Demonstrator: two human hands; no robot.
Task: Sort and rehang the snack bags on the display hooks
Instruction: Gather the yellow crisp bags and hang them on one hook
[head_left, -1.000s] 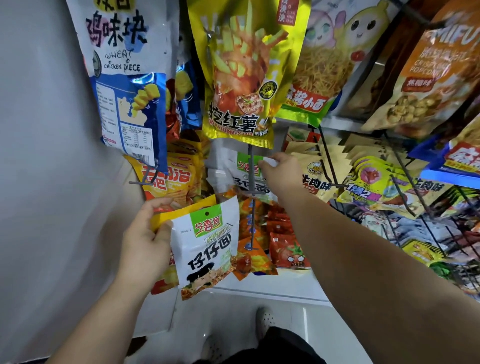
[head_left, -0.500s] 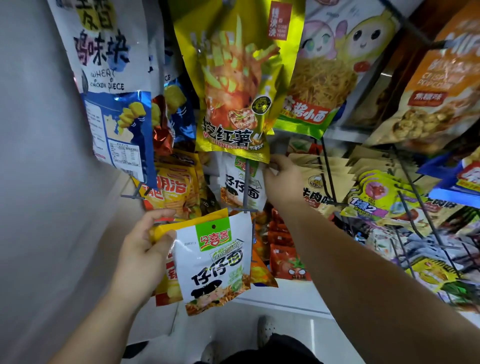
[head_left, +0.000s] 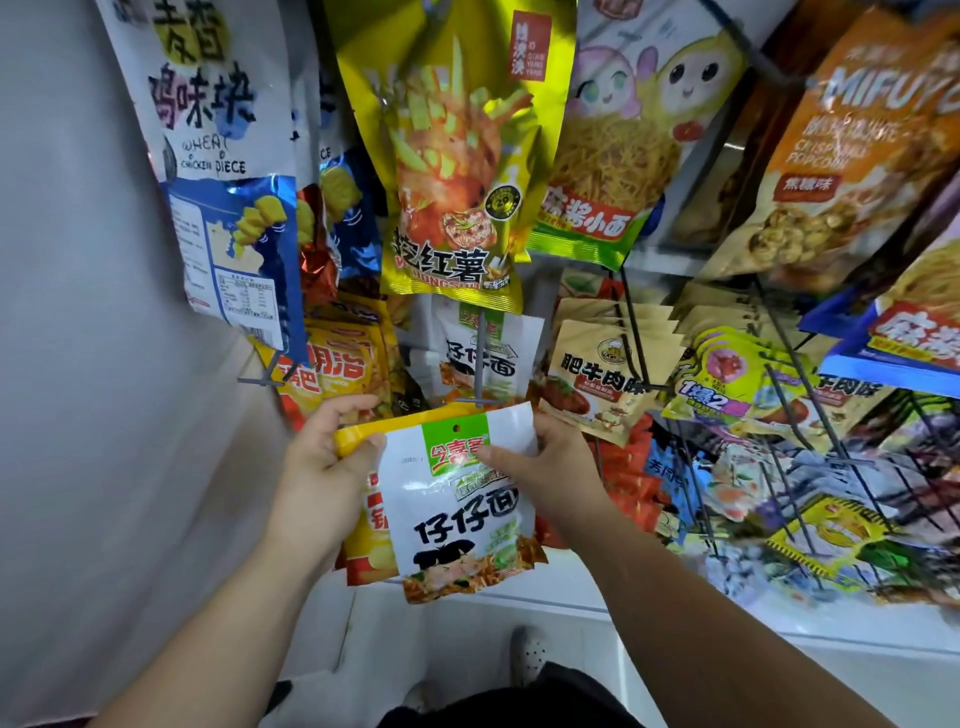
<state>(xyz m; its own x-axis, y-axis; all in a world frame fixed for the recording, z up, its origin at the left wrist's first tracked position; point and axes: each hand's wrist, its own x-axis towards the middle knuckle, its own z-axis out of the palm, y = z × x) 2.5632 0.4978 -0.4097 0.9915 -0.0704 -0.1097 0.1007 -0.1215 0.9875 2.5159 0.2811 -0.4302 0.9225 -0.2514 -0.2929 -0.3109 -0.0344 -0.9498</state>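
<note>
The person stands close against a rack of snack bags, both hands raised in front of it. The left hand (head_left: 322, 467) grips the top edge of a yellow bag (head_left: 358, 435), thumb on the front, and the same grasp catches the left corner of a white noodle bag (head_left: 457, 525) lying over it. The right hand (head_left: 550, 467) pinches the white bag's top right corner, its thumb pressed on the green label and its fingers behind.

The white bag hangs upright between the two hands, its punched hole just under the tip of a grey hook (head_left: 480, 364) but not on it. A matching white bag (head_left: 493, 358) already hangs farther back on that hook.

Above it dangles a big yellow fries bag (head_left: 452, 156), with a blue and white chicken piece bag (head_left: 218, 156) to its left, beside the grey wall (head_left: 78, 364). Tan beef bags (head_left: 597, 374) fill the next hook to the right, and an orange popcorn bag (head_left: 857, 130) hangs higher up. A white shoe (head_left: 527, 654) shows on the floor below.
</note>
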